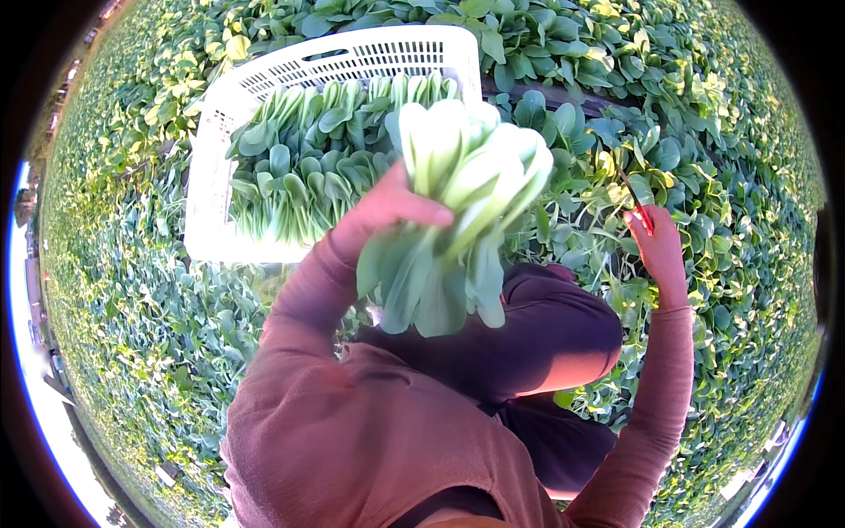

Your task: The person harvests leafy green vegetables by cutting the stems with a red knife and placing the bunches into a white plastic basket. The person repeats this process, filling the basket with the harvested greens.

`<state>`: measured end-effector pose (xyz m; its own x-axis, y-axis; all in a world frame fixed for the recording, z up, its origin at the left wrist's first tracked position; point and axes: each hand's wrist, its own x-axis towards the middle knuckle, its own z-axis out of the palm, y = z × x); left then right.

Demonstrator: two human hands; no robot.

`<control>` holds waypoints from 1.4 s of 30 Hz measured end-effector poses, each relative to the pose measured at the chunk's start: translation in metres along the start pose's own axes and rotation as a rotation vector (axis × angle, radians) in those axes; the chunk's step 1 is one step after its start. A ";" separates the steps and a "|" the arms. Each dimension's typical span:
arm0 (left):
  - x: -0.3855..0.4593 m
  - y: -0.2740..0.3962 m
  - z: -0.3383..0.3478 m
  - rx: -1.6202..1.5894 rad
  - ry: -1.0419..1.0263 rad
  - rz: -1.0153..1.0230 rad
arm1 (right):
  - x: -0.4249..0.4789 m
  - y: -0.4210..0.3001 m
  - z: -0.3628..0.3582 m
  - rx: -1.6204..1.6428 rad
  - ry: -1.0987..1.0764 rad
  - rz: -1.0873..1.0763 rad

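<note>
My left hand [396, 201] grips a bunch of bok choy [455, 211], its pale stem ends up and its green leaves hanging down. The bunch is in front of the near right corner of a white plastic crate [208, 165] and hides part of it. Inside the crate, bok choy heads [310, 171] lie in rows, with stems towards the far and near sides and leaves meeting in the middle. Out to the right, my right hand [653, 244] holds a knife [640, 211] by its red handle. Its thin blade points up over the plants.
Growing leafy plants [554, 39] stand close behind the crate and to its right. Low greens [218, 343] cover the ground at the left. My bent knee [574, 323] lies below the bunch. A dark strip [568, 99] runs through the plants right of the crate.
</note>
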<state>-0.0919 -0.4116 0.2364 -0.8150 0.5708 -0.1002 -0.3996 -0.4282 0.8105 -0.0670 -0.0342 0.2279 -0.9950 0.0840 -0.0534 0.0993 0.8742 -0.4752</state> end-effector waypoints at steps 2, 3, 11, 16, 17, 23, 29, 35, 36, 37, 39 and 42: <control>-0.017 0.024 -0.007 0.028 0.124 0.061 | 0.014 -0.016 0.010 0.231 -0.126 0.112; -0.026 0.035 -0.016 0.085 0.194 0.089 | 0.020 -0.036 0.016 0.383 -0.197 0.158; -0.087 0.110 -0.111 0.559 0.763 0.356 | 0.074 -0.157 0.103 0.380 -0.377 -0.346; -0.096 0.152 -0.202 0.917 1.002 0.332 | 0.091 -0.172 0.169 0.406 -0.295 -0.550; -0.092 0.156 -0.220 0.980 1.008 0.355 | 0.092 -0.164 0.182 0.374 -0.204 -0.640; -0.061 0.150 -0.318 1.468 1.252 0.063 | 0.083 -0.176 0.193 -0.015 -0.100 -0.681; -0.046 0.090 -0.402 1.740 1.395 -0.206 | 0.084 -0.183 0.191 -0.038 -0.124 -0.706; -0.034 0.117 -0.400 1.830 1.324 -0.247 | 0.085 -0.186 0.190 -0.055 -0.140 -0.684; -0.031 0.125 -0.395 1.838 1.317 -0.362 | 0.086 -0.187 0.189 -0.065 -0.144 -0.686; -0.029 0.127 -0.403 1.800 1.314 -0.396 | 0.087 -0.188 0.190 -0.066 -0.139 -0.691; -0.025 0.123 -0.424 1.720 1.306 -0.457 | 0.088 -0.189 0.193 -0.072 -0.125 -0.702; -0.014 0.079 -0.433 1.818 1.298 -0.449 | 0.087 -0.188 0.192 -0.116 -0.142 -0.686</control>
<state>-0.2937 -0.7570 0.0522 -0.8568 -0.5135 0.0471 -0.5107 0.8577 0.0597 -0.1705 -0.2829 0.1442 -0.8216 -0.5599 0.1070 -0.5586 0.7536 -0.3465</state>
